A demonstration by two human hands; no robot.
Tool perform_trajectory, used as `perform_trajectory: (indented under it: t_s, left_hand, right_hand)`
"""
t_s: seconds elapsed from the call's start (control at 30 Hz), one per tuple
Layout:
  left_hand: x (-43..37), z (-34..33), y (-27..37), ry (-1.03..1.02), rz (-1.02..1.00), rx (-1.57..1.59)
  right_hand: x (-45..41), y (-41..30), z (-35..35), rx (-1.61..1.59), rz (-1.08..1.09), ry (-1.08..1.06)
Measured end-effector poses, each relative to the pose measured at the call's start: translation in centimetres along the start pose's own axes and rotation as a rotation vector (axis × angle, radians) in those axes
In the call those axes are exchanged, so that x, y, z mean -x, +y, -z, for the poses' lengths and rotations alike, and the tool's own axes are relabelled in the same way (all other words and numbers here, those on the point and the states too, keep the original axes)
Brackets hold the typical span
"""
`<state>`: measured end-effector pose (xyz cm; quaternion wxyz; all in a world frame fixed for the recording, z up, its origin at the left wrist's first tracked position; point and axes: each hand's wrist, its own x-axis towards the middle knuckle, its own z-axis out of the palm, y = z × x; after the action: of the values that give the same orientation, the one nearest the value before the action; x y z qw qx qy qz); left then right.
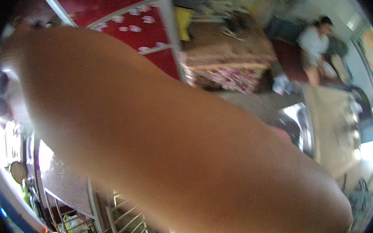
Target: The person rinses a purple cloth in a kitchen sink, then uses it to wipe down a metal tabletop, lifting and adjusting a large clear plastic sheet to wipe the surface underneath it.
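Note:
A bare forearm (pixel 174 127), most likely my right one, slants across the whole view from the elbow at lower right to the upper left. At its far end my right hand (pixel 22 29) is small, dark and blurred near the rim. Whether its fingers grip anything cannot be made out. Behind the forearm stands a red panel with pale flower shapes (pixel 133 25) in a grey metal frame (pixel 168 29). My left hand is out of view.
A bed (pixel 226 44) with a brown cover and floral side stands beyond. At right a person in a white top (pixel 315 44) leans beside a beige surface (pixel 327 115) and shiny metal vessel (pixel 300 124). Metal racks (pixel 129 219) stand at lower left.

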<state>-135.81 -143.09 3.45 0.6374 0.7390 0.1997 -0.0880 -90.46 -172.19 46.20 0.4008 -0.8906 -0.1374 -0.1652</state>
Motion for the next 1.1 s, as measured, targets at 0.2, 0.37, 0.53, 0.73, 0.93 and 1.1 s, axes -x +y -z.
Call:
perform_trajectory:
  t_s: [0.2,0.37,0.53,0.73,0.93,1.1]
  left_hand:
    - [-19.8,-0.2,9.6,0.052,-0.265,-0.006]
    - [-40.9,7.7,33.2,0.206,-0.982,-0.502]
    - [-55.3,8.6,64.2,0.069,-0.439,-1.174]
    - [-73.4,13.9,74.0,0.296,-0.550,-0.885]
    - [-80.9,18.0,61.4,0.423,-0.482,-0.963]
    - [-80.4,17.1,46.8,0.373,-0.357,-0.258]
  right_hand:
    - [-4.2,5.8,-15.1,0.310,0.334,-0.125]
    - [-4.8,17.8,-22.4,0.169,0.124,-0.553]
    - [-9.7,29.2,-26.9,0.124,-0.115,-0.664]
    - [-25.5,31.7,-37.7,-0.185,-0.128,-0.779]
    - [-39.6,33.0,-50.2,-0.588,-0.740,-0.908]
    - [-49.5,27.2,-61.5,-0.785,-0.732,-1.060]
